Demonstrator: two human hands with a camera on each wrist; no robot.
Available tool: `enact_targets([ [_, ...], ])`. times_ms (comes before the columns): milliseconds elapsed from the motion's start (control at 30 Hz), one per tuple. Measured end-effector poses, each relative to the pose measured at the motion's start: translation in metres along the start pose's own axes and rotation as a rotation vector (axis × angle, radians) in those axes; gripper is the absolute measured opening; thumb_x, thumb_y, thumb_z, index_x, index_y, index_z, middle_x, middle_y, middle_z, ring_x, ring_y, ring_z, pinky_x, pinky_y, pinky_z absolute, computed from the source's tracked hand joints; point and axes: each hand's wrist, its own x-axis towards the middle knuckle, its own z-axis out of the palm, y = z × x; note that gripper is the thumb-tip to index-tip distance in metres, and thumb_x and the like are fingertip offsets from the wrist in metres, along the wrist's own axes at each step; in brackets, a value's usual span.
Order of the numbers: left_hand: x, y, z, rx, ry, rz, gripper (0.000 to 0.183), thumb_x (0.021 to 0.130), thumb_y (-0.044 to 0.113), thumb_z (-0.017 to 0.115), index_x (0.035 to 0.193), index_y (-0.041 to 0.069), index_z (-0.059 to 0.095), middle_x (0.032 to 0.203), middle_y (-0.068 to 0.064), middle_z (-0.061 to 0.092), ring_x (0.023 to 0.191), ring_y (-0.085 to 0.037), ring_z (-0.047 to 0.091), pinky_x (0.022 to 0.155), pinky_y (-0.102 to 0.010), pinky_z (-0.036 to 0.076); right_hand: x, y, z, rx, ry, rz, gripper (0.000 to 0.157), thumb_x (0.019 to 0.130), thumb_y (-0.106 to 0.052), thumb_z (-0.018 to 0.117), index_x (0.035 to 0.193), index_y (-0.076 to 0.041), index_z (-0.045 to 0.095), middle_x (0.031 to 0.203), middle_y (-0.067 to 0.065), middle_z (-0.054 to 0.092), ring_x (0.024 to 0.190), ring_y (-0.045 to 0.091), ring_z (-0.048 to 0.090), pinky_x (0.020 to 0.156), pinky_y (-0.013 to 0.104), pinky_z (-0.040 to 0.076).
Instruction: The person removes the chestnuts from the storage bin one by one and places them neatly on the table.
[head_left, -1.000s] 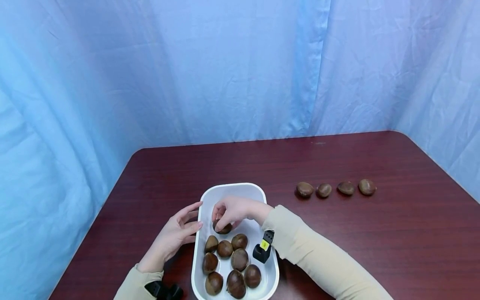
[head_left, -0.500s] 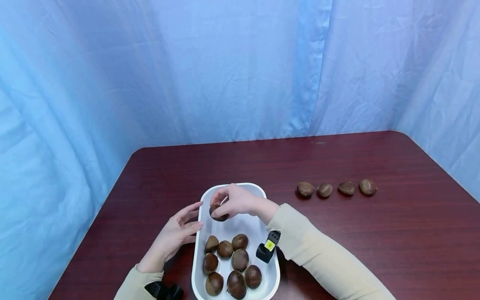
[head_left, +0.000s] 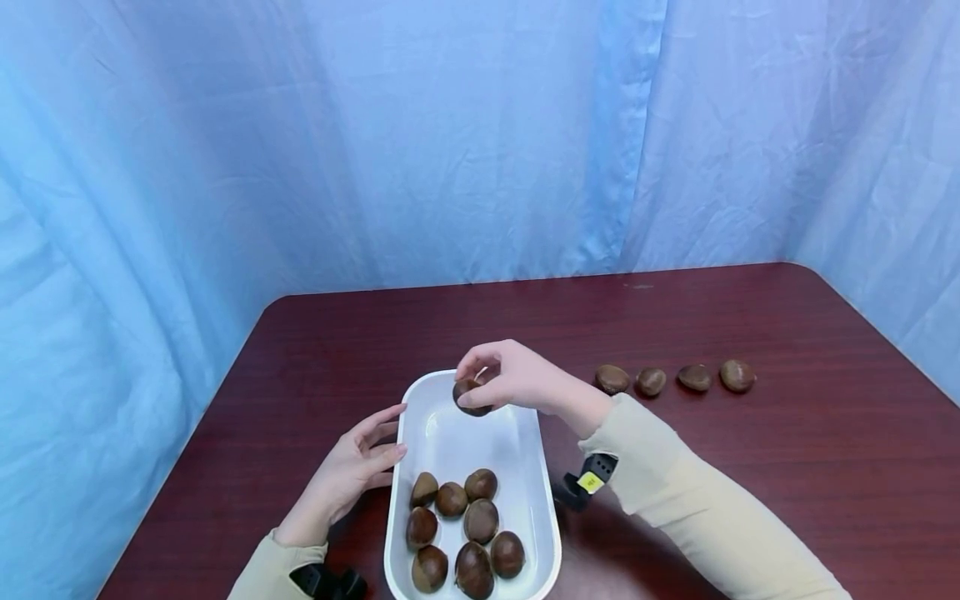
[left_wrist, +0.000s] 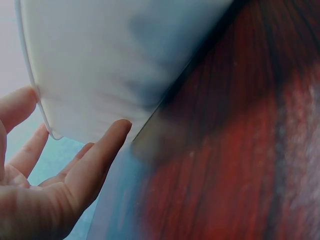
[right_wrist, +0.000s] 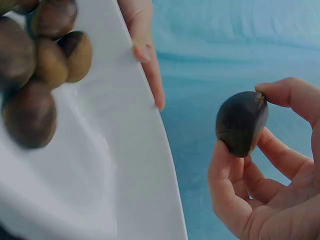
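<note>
My right hand pinches a brown chestnut between thumb and fingers, over the far end of a white tray. The right wrist view shows the same chestnut up close, dark and flat on one side. Several other chestnuts lie loose in the near half of the tray. At the tray's left side, my left hand touches the rim with extended fingers. In the left wrist view, fingertips rest against the tray's outer wall.
Several chestnuts form a row on the dark red wooden table, right of the tray. Blue curtains hang behind the table and on both sides. A black wrist camera sits on the right sleeve.
My right hand has lifted the chestnut from inside the tray and moved it away from me, then to the right. The left hand has stayed at the tray's rim.
</note>
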Motion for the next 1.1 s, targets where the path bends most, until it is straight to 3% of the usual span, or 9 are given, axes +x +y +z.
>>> enact_targets([
  [267, 0.0, 0.002, 0.001, 0.003, -0.005, 0.003, 0.063, 0.092, 0.01, 0.06, 0.147, 0.005, 0.029, 0.143, -0.027, 0.035, 0.103, -0.015, 0.062, 0.08, -0.038, 0.055, -0.021, 0.021, -0.018, 0.004, 0.089, 0.003, 0.023, 0.082, -0.015, 0.071, 0.104, -0.008, 0.066, 0.097, 0.004, 0.063, 0.086, 0.019, 0.055, 0.068, 0.036, 0.053],
  [533, 0.0, 0.001, 0.002, -0.006, -0.001, -0.004, 0.064, 0.092, 0.01, 0.061, 0.147, 0.005, 0.029, 0.143, -0.027, 0.035, 0.102, -0.015, 0.062, 0.08, -0.039, 0.055, -0.037, 0.042, -0.036, 0.039, 0.128, 0.016, 0.025, 0.082, -0.012, 0.071, 0.104, -0.001, 0.064, 0.093, 0.005, 0.063, 0.082, 0.017, 0.056, 0.073, 0.047, 0.055],
  [1100, -0.001, -0.001, -0.003, -0.004, 0.001, 0.005, 0.065, 0.092, 0.01, 0.061, 0.147, 0.005, 0.028, 0.143, -0.028, 0.033, 0.102, -0.015, 0.062, 0.079, -0.038, 0.055, -0.077, 0.083, -0.087, -0.018, 0.268, 0.108, 0.034, 0.085, -0.022, 0.07, 0.11, -0.002, 0.06, 0.102, 0.01, 0.062, 0.084, 0.013, 0.06, 0.073, 0.039, 0.055],
])
